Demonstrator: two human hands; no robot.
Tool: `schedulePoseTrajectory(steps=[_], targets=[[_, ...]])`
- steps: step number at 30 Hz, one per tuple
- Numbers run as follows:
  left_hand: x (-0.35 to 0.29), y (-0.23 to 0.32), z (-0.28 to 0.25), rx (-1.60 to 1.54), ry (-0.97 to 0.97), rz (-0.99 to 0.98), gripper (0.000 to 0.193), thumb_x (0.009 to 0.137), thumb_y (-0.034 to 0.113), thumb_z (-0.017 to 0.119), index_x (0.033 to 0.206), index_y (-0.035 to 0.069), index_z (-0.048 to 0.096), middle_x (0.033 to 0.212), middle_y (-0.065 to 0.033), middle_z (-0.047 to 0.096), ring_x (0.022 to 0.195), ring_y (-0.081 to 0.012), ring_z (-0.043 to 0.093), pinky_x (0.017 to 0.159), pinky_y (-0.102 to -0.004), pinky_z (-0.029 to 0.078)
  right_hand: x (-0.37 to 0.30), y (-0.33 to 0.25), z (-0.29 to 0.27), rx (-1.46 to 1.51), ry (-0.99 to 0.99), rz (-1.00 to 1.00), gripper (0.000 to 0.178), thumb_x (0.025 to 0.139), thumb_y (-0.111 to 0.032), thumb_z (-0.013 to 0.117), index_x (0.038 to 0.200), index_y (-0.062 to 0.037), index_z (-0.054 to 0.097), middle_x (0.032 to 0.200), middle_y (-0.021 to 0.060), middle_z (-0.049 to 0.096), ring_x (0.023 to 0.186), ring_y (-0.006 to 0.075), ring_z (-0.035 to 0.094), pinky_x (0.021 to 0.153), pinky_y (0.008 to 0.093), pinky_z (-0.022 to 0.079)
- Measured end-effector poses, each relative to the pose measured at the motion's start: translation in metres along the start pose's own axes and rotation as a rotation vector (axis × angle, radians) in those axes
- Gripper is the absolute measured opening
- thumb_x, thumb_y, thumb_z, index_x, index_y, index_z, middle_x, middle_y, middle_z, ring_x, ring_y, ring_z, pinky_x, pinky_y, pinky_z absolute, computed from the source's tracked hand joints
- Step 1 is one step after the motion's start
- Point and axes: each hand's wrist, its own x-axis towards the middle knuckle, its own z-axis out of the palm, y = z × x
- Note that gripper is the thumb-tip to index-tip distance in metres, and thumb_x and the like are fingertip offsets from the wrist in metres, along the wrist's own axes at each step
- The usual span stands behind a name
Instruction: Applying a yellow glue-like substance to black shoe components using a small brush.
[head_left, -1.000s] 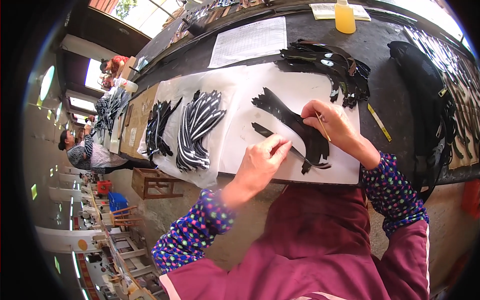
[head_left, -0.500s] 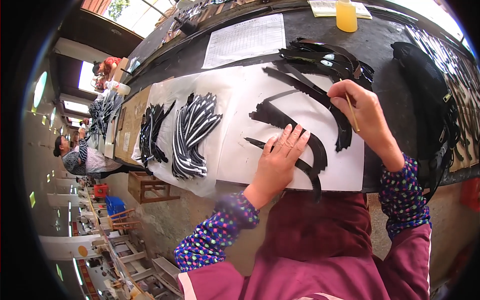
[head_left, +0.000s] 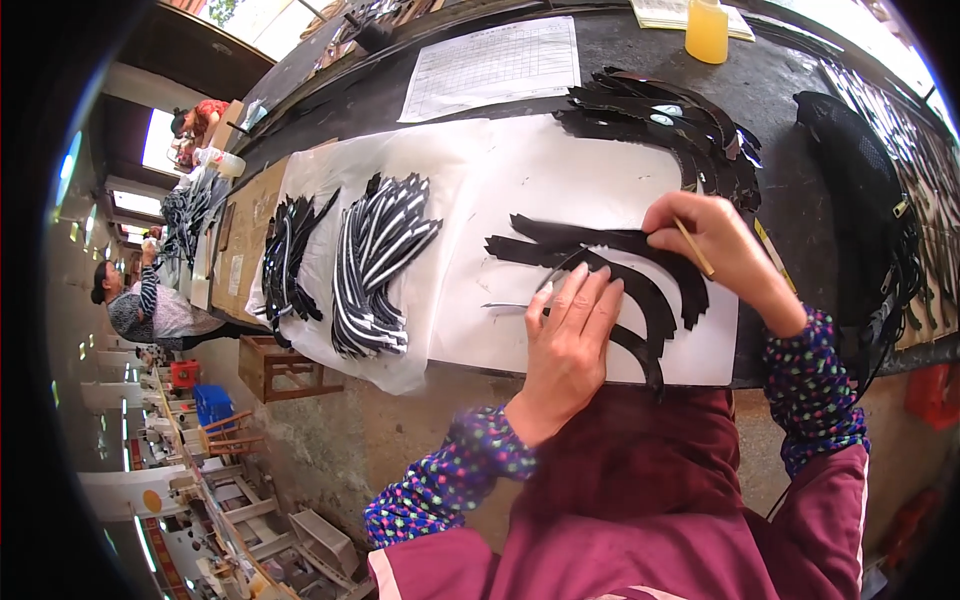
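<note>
My left hand (head_left: 570,335) lies flat, fingers spread, pinning the curved black strips (head_left: 610,265) on the white sheet (head_left: 560,170). My right hand (head_left: 715,240), just beside, pinches a thin stick (head_left: 692,245). Aligning pieces; next needs steady pressure.

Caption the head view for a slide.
Left hand presses curved black strips on white sheet; right hand holds a stick.
</note>
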Motion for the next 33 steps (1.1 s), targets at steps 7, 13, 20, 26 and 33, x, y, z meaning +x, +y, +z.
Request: schedulePoseTrajectory(steps=[7, 13, 20, 26, 33], targets=[[0.025, -0.023, -0.006, -0.164, -0.044, 0.099, 0.043, 0.094, 0.014, 0.064, 0.136, 0.006, 0.06, 0.142, -0.0101, 0.056, 0.134, -0.0276, 0.05, 0.111, -0.0454, 0.033, -0.001, -0.001, 0.022, -0.158, 0.045, -0.148, 0.012, 0.088, -0.005, 0.069, 0.098, 0.0002, 0.064, 0.089, 0.0159, 0.067, 0.083, 0.0344, 0.066, 0.073, 0.0392, 0.052], [0.042, -0.041, 0.002, 0.083, -0.149, 0.194, 0.049, 0.093, 0.012, 0.062, 0.142, 0.011, 0.056, 0.143, -0.0055, 0.056, 0.139, -0.0242, 0.047, 0.112, -0.0477, 0.028, -0.006, -0.005, 0.026, -0.159, 0.079, -0.054, 0.011, 0.089, -0.005, 0.068, 0.098, -0.0012, 0.063, 0.091, 0.0152, 0.065, 0.085, 0.0347, 0.065, 0.074, 0.0398, 0.052], [0.054, -0.053, 0.006, 0.055, 0.009, 0.287, 0.036, 0.084, 0.009, 0.066, 0.12, 0.014, 0.069, 0.116, 0.001, 0.064, 0.116, -0.0154, 0.058, 0.108, -0.0477, 0.03, -0.006, -0.005, 0.036, -0.118, 0.215, 0.008, 0.009, 0.092, -0.004, 0.065, 0.1, -0.0016, 0.064, 0.09, 0.0145, 0.065, 0.085, 0.0343, 0.064, 0.074, 0.0394, 0.051], [0.053, -0.059, 0.001, 0.226, 0.096, 0.363, 0.027, 0.085, 0.013, 0.067, 0.112, 0.012, 0.07, 0.109, -0.0007, 0.065, 0.106, -0.0155, 0.062, 0.105, -0.0483, 0.036, -0.006, 0.005, 0.041, -0.306, 0.343, -0.072, 0.012, 0.092, -0.001, 0.063, 0.104, -0.0027, 0.064, 0.09, 0.0139, 0.062, 0.086, 0.0339, 0.062, 0.075, 0.04, 0.051], [0.045, -0.066, -0.001, -0.037, -0.149, 0.25, 0.053, 0.081, -0.002, 0.055, 0.132, 0.007, 0.064, 0.127, -0.0088, 0.059, 0.117, -0.0256, 0.057, 0.107, -0.0466, 0.039, -0.004, 0.005, 0.039, -0.313, 0.329, -0.137, 0.015, 0.091, 0.0, 0.064, 0.106, -0.0023, 0.064, 0.09, 0.0134, 0.061, 0.086, 0.0331, 0.061, 0.075, 0.0408, 0.05]])
